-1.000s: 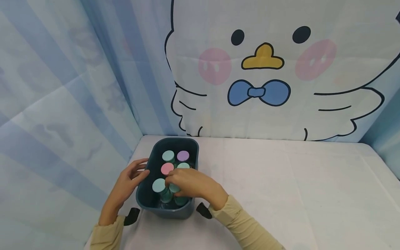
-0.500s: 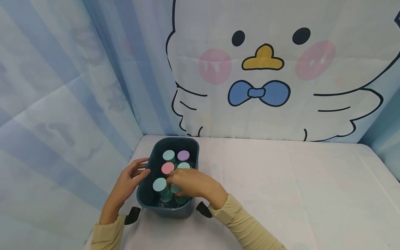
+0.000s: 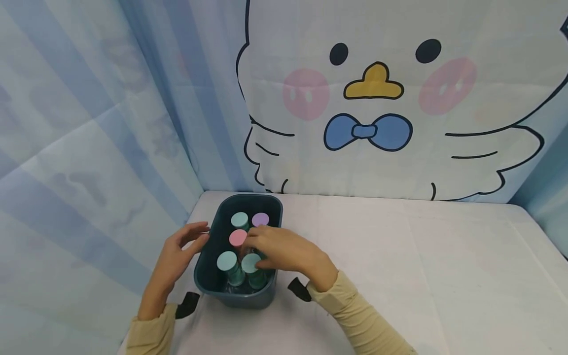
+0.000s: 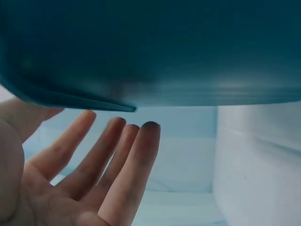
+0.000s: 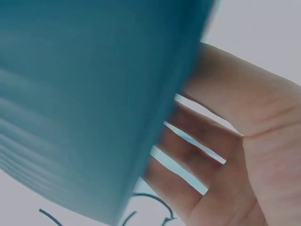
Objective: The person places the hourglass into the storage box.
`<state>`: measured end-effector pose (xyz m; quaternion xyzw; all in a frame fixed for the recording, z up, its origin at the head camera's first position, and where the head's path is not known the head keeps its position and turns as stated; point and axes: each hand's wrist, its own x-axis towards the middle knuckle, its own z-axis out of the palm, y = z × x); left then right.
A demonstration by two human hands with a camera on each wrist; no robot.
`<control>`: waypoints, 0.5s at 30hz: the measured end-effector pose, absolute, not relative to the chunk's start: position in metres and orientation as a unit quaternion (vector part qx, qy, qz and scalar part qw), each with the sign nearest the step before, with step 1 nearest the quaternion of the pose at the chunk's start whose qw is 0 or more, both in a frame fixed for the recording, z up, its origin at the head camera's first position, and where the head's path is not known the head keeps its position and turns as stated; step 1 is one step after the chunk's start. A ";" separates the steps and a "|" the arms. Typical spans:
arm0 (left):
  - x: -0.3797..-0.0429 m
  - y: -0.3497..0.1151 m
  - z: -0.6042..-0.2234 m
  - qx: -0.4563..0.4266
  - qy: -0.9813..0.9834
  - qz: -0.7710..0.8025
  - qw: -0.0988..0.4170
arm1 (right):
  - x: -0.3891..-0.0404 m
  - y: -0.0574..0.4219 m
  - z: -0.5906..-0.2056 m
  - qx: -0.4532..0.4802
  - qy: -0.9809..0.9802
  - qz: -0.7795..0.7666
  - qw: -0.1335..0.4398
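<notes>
A dark teal bin (image 3: 203, 279) stands at the table's left, holding several bottles with round caps. In its front row are two bottles with light-blue caps, a left one (image 3: 227, 262) and a right one (image 3: 251, 264). Behind them show a pink-capped bottle (image 3: 238, 237), a light-blue-capped one (image 3: 239, 220) and a purple-capped one (image 3: 260, 219). My left hand (image 3: 177, 254) is at the bin's left wall, fingers loosely extended; in the left wrist view the fingertips (image 4: 149, 132) are clear of it. My right hand (image 3: 286, 250) reaches over the right rim, fingers loose, thumb beside the front right cap; its fingertips are partly hidden.
A white-covered table (image 3: 399, 266) extends to the right of the bin. Blue-and-white striped cloth (image 3: 88, 148) hangs close on the left. A cloth printed with a cartoon bird (image 3: 372, 162) closes off the back.
My right hand has lifted off the front right bottle and shifted back and right, uncovering its cap but covering the light-blue cap behind it. My left hand has drawn slightly left from the rim.
</notes>
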<state>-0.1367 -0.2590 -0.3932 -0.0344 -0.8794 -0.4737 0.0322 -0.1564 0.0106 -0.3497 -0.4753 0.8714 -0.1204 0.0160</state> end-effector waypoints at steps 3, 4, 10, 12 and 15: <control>-0.135 -0.257 -0.386 -0.031 -0.875 -0.481 0.045 | -0.155 0.019 -0.344 -0.474 0.872 -0.123 -0.005; -0.134 -0.256 -0.383 -0.030 -0.873 -0.485 0.049 | -0.155 0.021 -0.342 -0.472 0.873 -0.121 -0.012; -0.128 -0.252 -0.368 -0.019 -0.873 -0.484 0.066 | -0.155 0.038 -0.334 -0.469 0.871 -0.140 -0.042; -0.125 -0.248 -0.362 -0.019 -0.878 -0.473 0.072 | -0.155 0.043 -0.331 -0.468 0.869 -0.150 -0.054; -0.119 -0.240 -0.353 -0.027 -0.889 -0.449 0.083 | -0.154 0.052 -0.328 -0.462 0.869 -0.162 -0.069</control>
